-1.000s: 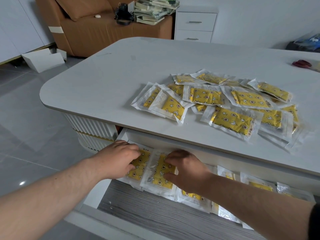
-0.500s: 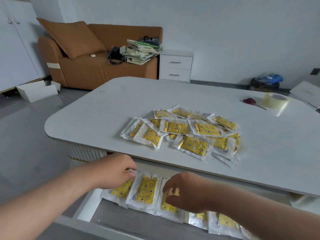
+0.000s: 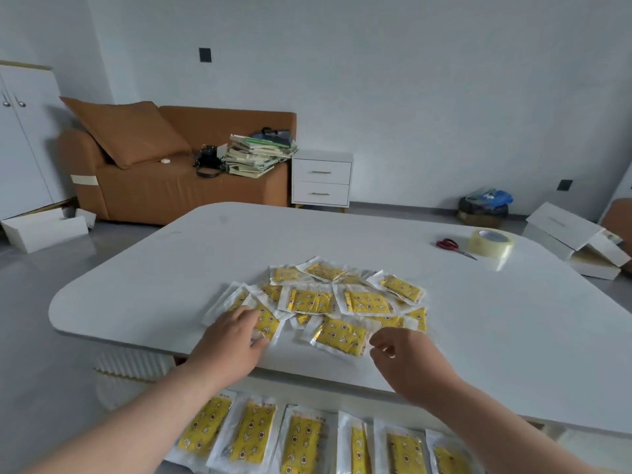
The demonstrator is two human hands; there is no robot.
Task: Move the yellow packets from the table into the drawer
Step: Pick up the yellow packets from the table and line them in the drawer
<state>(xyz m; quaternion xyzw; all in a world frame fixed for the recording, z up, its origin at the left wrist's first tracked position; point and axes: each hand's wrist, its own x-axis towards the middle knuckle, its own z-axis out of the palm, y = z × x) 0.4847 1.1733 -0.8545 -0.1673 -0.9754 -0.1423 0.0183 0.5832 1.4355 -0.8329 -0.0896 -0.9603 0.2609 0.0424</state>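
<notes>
Several yellow packets (image 3: 342,299) in clear wrappers lie in a loose pile near the front of the white table (image 3: 478,323). My left hand (image 3: 229,340) rests flat on the leftmost packet (image 3: 268,325) of the pile, fingers spread, thumb at its near edge. My right hand (image 3: 405,357) hovers just right of the nearest packet (image 3: 340,335), fingers curled and apart, holding nothing. Below the table's front edge, a row of several yellow packets (image 3: 253,432) lies in the open drawer, whose walls are hidden.
Red-handled scissors (image 3: 449,245) and a roll of clear tape (image 3: 491,241) sit at the table's far right. A brown sofa (image 3: 178,186), a white nightstand (image 3: 321,181) and white boxes (image 3: 574,241) stand on the floor beyond.
Both hands rose from the packets in the drawer to the tabletop pile. The left hand came down on the leftmost packet. The view tilted up.
</notes>
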